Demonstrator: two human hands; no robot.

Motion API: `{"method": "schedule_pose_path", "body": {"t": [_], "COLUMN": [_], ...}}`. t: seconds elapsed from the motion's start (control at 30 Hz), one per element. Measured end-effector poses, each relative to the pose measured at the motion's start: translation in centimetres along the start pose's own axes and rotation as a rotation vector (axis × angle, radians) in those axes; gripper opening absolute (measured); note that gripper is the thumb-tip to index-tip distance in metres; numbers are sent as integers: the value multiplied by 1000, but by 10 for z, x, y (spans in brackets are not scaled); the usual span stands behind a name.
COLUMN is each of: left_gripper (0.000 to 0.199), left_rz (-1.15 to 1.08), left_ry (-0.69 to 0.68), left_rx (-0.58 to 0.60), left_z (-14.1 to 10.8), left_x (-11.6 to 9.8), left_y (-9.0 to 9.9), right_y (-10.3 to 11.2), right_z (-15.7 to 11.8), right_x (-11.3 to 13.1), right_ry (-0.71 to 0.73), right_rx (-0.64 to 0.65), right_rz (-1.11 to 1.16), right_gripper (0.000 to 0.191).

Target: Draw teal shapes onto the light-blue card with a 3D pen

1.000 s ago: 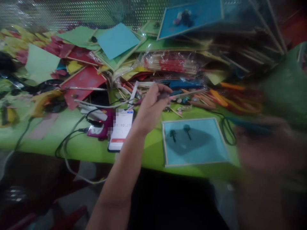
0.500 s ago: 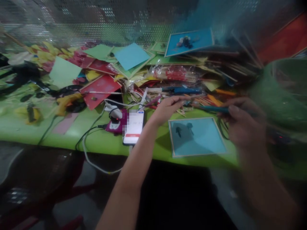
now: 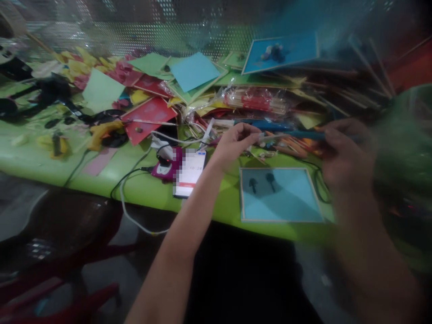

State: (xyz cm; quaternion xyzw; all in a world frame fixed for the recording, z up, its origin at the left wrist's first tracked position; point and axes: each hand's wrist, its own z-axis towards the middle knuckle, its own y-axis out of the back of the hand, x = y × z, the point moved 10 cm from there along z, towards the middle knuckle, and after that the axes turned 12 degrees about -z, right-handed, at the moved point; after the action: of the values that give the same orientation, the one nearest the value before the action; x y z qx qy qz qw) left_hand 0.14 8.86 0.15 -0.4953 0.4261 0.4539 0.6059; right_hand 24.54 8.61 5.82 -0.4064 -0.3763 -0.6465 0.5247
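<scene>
My left hand point(image 3: 236, 141) pinches the end of a thin pale stick point(image 3: 275, 137) above the craft pile. On the right, my right hand point(image 3: 347, 153) is closed round a blue, pen-like tool point(image 3: 305, 134), whose far end points left toward the stick. Whether the tool's tip touches the stick is too blurred to tell. Below and between my hands a light-blue framed board point(image 3: 283, 202) lies flat on the green table point(image 3: 224, 204). Two small dark tree-like shapes point(image 3: 270, 180) sit in its upper left part.
A lit phone point(image 3: 191, 173) lies beside a purple power socket point(image 3: 167, 170) with cables, left of my forearm. A yellow glue gun point(image 3: 101, 134) is farther left. Coloured cards, wrapped sticks point(image 3: 256, 101) and a blue framed picture point(image 3: 300, 49) lie behind. A green bucket point(image 3: 405, 135) stands right.
My right hand has moved up a little, and the blue tool's end now lies closer to the stick in my left hand. The whole view has shifted slightly.
</scene>
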Motion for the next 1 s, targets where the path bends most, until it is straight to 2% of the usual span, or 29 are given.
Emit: {"method": "schedule_pose_path", "body": {"t": [0.13,0.23,0.57,0.7,1.0], "left_gripper": [34,37,37,38,44], "left_rz": [-59,-119,-201,-155,-150], "left_ry": [-61,-54,-14,-6,35], "left_rx": [-27,-32,-52,-45,23], "left_z": [2,3,-1,0,-1], "left_x": [0,3,9,10,12], "left_y": [9,12,10,10,1], "right_y": [-1,-6,-21,-25,-25], "right_z": [0,-1,-10,-13,-15], "right_x": [-1,-2,-8,-6,-6], "right_ry": [-16,-27,-144,-124,-102], "right_rx": [21,59,188,228,222], "right_rz": [41,45,-4,-48,-116], "right_gripper": [10,10,11,8,6]}}
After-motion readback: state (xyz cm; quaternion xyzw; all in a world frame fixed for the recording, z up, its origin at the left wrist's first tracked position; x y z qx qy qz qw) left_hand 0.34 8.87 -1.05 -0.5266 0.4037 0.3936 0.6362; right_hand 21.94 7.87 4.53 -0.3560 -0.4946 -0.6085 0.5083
